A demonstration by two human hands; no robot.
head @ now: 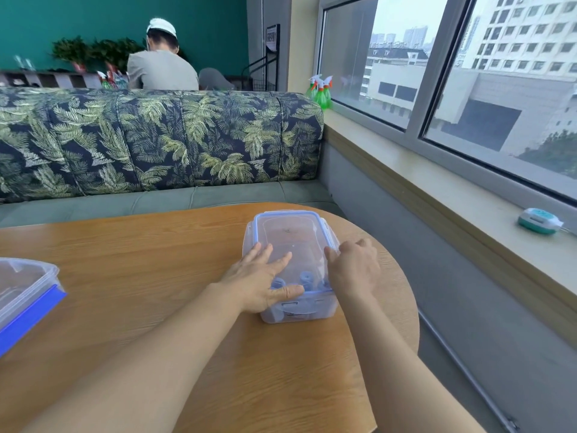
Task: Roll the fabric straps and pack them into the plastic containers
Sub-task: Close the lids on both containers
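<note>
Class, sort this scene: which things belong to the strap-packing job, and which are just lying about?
Job: lidded container, rolled straps inside, second container, left hand, right hand.
Lying about: spray bottles, teal gadget on the windowsill, potted plants.

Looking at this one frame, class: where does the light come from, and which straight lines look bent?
Head view: soft daylight comes from the window at right; head view: the window frame uprights lean outward, wide-angle distortion.

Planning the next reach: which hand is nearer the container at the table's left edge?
Left. The left hand rests on the lidded box, right of that container; the right hand sits farther right.
</note>
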